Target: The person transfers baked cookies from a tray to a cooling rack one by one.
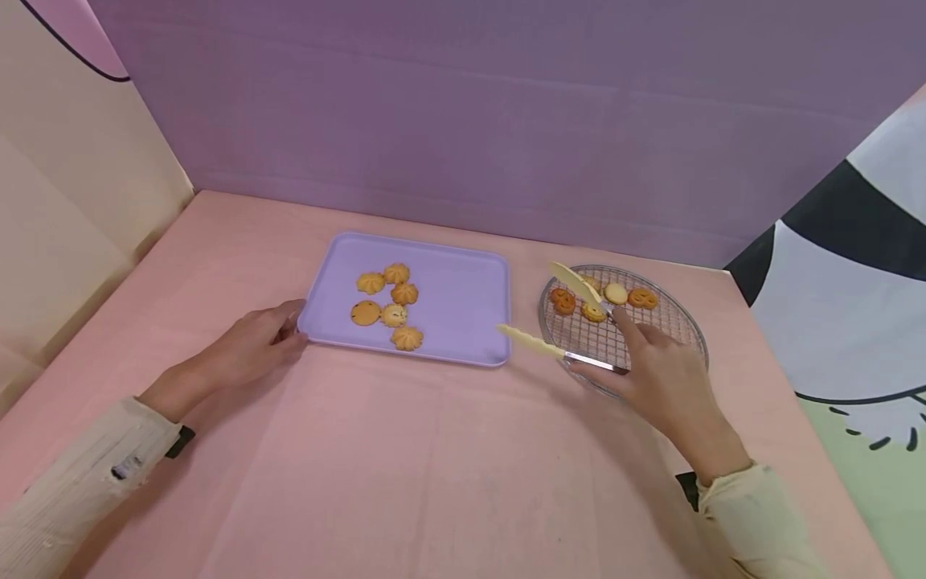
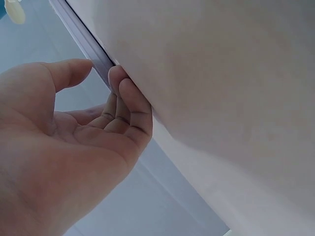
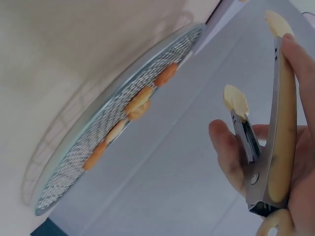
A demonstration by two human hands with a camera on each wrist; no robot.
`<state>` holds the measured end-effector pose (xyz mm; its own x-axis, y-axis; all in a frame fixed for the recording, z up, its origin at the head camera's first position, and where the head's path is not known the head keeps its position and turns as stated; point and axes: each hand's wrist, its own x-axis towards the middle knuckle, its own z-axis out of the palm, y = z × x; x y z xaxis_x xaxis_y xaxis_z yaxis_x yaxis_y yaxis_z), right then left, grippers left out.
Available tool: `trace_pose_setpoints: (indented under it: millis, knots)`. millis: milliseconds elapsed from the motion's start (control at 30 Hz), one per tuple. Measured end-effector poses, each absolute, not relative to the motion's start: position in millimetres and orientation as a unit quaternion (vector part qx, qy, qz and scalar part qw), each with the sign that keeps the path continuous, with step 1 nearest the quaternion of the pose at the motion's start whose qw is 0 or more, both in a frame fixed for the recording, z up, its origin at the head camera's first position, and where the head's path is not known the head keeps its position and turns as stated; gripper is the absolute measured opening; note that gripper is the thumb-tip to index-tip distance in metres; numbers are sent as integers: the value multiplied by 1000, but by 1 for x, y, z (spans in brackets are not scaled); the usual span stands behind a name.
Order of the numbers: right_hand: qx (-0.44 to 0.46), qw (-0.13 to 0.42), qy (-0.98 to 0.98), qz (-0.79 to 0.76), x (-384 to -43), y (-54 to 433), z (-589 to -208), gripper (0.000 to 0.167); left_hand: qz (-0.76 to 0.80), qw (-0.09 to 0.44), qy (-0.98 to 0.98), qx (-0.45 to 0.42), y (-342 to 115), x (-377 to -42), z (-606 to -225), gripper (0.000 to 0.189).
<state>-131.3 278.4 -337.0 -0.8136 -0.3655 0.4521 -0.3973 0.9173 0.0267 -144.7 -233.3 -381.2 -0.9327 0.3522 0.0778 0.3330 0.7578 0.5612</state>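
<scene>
My left hand (image 1: 253, 342) grips the lilac tray (image 1: 463, 322) at its near left corner. In the left wrist view the thumb lies by the tray's rim (image 2: 88, 46) and the fingers curl against its edge. Several cookies lie on the tray's left half, some flower-shaped, among them a round cookie (image 1: 365, 313). My right hand (image 1: 669, 386) holds food tongs (image 3: 280, 142) with metal arms and cream tips. The tongs are spread apart with nothing between them, over the near left side of a round wire rack (image 1: 669, 326). Several cookies rest there, including a pretzel-shaped cookie (image 1: 642, 298).
A pink cloth covers the table (image 1: 405, 466). Behind it stands a purple wall panel (image 1: 463, 121). A cream panel (image 1: 72, 161) is on the left and a printed panel (image 1: 854, 305) on the right. Tray and rack stand side by side, a narrow gap between them.
</scene>
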Motion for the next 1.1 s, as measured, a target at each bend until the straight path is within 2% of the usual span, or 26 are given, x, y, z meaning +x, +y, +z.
trace_pose_setpoints:
  millis: [100, 433, 667, 967, 1100]
  knots:
    - [219, 237, -945, 54, -130, 272, -339, 85, 295, 17, 938, 183, -233, -145, -380, 32]
    - [269, 250, -928, 60, -124, 253, -342, 92, 297, 15, 937, 185, -233, -145, -381, 25]
    - [311, 253, -914, 58, -126, 239, -345, 95, 289, 17, 940, 183, -233, -145, -381, 36]
    - [329, 265, -905, 38, -130, 213, -345, 85, 289, 26, 941, 176, -234, -145, -381, 52]
    - [335, 248, -908, 34, -135, 202, -342, 86, 288, 28, 941, 174, -235, -145, -383, 56]
